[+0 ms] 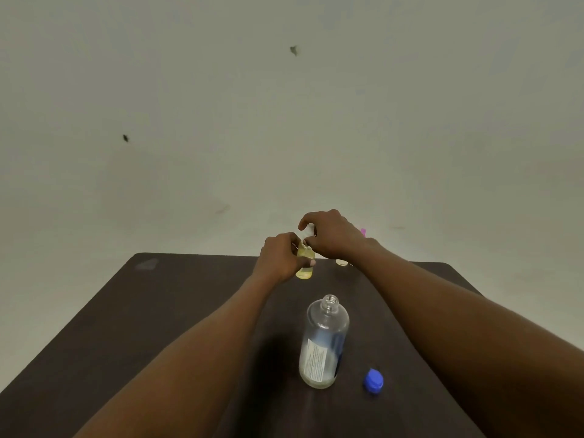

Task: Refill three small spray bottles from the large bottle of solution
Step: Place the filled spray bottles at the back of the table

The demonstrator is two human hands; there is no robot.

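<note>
Left hand (pixel 279 259) fingers wrap upright small spray bottle (pixel 305 263); right hand (pixel 328 233) fingers pinch its top directly above, axis vertical.

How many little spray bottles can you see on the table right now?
2 clearly. One yellowish small bottle is held in the left hand, with the right hand at its top. Another peeks out behind the right wrist. A pink bit may be a third, mostly hidden.
</note>
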